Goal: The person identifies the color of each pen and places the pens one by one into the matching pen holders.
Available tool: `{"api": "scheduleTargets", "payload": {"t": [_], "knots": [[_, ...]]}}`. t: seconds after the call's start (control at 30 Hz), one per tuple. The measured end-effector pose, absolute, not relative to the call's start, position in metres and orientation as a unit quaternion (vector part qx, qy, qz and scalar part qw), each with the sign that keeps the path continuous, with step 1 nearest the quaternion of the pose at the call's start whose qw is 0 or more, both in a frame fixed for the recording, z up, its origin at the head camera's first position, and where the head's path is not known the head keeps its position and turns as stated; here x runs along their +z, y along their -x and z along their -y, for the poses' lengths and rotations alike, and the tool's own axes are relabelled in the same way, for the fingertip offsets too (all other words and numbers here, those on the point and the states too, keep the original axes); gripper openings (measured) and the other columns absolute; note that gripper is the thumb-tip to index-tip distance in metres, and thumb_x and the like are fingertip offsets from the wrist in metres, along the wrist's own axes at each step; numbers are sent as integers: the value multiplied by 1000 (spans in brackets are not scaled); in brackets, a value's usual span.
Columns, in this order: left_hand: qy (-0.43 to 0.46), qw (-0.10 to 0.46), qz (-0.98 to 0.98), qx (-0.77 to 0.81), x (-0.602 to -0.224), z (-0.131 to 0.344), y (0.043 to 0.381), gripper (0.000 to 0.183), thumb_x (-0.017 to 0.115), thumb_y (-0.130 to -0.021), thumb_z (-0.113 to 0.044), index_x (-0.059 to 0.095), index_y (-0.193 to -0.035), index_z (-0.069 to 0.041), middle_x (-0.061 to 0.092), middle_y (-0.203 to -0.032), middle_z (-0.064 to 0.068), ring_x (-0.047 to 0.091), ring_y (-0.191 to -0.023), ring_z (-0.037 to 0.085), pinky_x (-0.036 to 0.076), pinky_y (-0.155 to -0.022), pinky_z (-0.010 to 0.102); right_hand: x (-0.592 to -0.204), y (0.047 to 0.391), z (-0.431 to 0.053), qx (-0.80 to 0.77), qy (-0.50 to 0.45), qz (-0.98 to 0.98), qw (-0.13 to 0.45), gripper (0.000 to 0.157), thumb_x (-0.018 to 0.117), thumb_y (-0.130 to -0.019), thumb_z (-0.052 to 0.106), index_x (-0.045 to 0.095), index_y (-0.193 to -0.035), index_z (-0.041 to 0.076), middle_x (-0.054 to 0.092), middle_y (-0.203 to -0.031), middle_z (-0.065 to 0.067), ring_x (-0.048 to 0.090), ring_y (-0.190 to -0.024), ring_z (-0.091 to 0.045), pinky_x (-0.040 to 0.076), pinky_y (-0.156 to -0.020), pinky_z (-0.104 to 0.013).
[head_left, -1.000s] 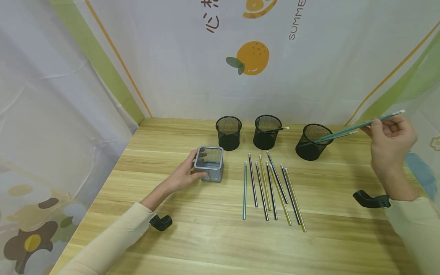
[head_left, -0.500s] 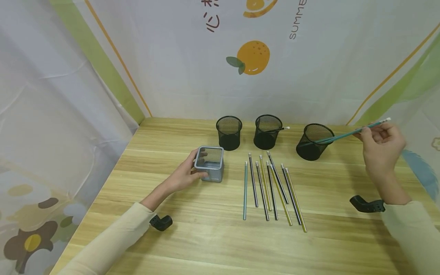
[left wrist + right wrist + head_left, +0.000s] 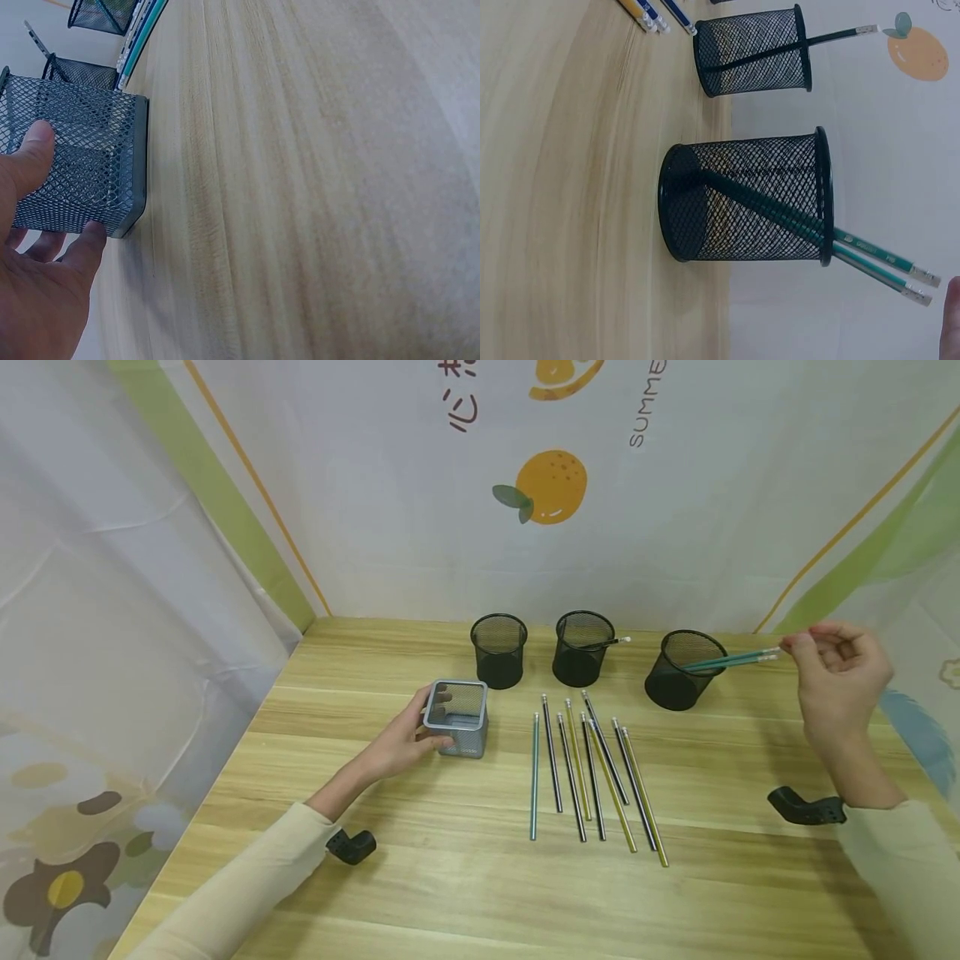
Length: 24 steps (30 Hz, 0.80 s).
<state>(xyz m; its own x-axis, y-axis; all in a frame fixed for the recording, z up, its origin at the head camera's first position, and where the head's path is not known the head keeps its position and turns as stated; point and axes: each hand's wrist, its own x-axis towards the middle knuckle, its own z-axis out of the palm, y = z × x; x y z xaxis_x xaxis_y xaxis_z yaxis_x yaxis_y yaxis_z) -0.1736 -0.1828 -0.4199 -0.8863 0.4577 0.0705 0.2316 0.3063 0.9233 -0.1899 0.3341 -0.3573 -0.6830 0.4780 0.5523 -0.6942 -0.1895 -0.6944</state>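
Your left hand (image 3: 397, 747) holds the square grey mesh cup (image 3: 468, 745), with the thumb on one wall and the fingers spread on another; the grip is only as wide as this cup. The cup stands upright on the table (image 3: 450, 885).

Your right hand (image 3: 843, 681) is well to the right of the square cup. Its thumb and index finger are near each other, the other fingers loosely bent, and I see no pencil between them. Just beside its fingertips are the white eraser ends of two green pencils (image 3: 874, 250). These lean in the right black cup (image 3: 672, 691), which is farther from you than the square cup, and their ends point away from it.

The middle black cup (image 3: 576, 670), behind the square cup and to its right, has one black pencil (image 3: 600, 645). The left black cup (image 3: 498, 672) is just behind it. Loose pencils (image 3: 535, 777) lie to its right, side by side, some crossing.

I judge the pencils light, stiff and rather slippery, so it is better to pinch them near the eraser. The mesh cups seem light and easy to tip; hold them low on the walls.
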Motion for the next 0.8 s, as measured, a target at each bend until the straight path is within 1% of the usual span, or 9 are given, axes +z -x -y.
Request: {"api": "scheduleTargets", "payload": {"t": [0.13, 0.3, 0.47, 0.57, 0.67, 0.8], "knots": [[-213, 104, -803, 547, -421, 183, 174, 82, 68, -94, 8, 21, -159, -7, 32, -155, 25, 39, -138, 46, 43, -109, 47, -356, 187, -330, 748, -114, 522, 393, 13, 64, -86, -18, 60, -98, -21, 63, -82, -20, 68, -73, -25, 60, -74, -25], [-212, 106, -800, 550, -421, 182, 174, 82, 68, -94, 9, 21, -159, -7, 32, -155, 26, 39, -138, 46, 43, -109, 47, -353, 183, -323, 732, -148, 528, 405, 15, 62, -86, -19, 57, -97, -26, 62, -80, -22, 68, -72, -25, 60, -73, -25], [-211, 108, -801, 549, -420, 182, 174, 82, 68, -93, 8, 21, -159, -8, 33, -155, 25, 39, -138, 45, 43, -108, 46, -353, 178, -317, 721, -192, 540, 390, 16, 61, -86, -19, 53, -94, -30, 63, -77, -23, 67, -68, -25, 60, -70, -25], [-215, 107, -801, 549, -421, 182, 174, 82, 68, -93, 8, 21, -159, -7, 33, -155, 25, 39, -138, 46, 43, -108, 47, -354, 174, -314, 700, -225, 577, 356, 15, 61, -88, -20, 52, -93, -31, 65, -77, -21, 68, -68, -23, 60, -71, -24], [-219, 105, -800, 548, -421, 183, 175, 81, 68, -93, 8, 21, -158, -5, 32, -155, 26, 39, -137, 47, 43, -108, 49, -355, 168, -311, 677, -253, 624, 299, 10, 59, -89, -21, 54, -94, -29, 66, -78, -21, 69, -71, -21, 58, -70, -21], [-221, 105, -799, 549, -420, 183, 174, 81, 67, -94, 9, 20, -158, -4, 31, -155, 27, 39, -137, 48, 42, -108, 51, -355, 159, -305, 618, -232, 722, 209, 5, 60, -93, -18, 59, -97, -20, 67, -80, -19, 68, -74, -19, 57, -67, -17]]}}
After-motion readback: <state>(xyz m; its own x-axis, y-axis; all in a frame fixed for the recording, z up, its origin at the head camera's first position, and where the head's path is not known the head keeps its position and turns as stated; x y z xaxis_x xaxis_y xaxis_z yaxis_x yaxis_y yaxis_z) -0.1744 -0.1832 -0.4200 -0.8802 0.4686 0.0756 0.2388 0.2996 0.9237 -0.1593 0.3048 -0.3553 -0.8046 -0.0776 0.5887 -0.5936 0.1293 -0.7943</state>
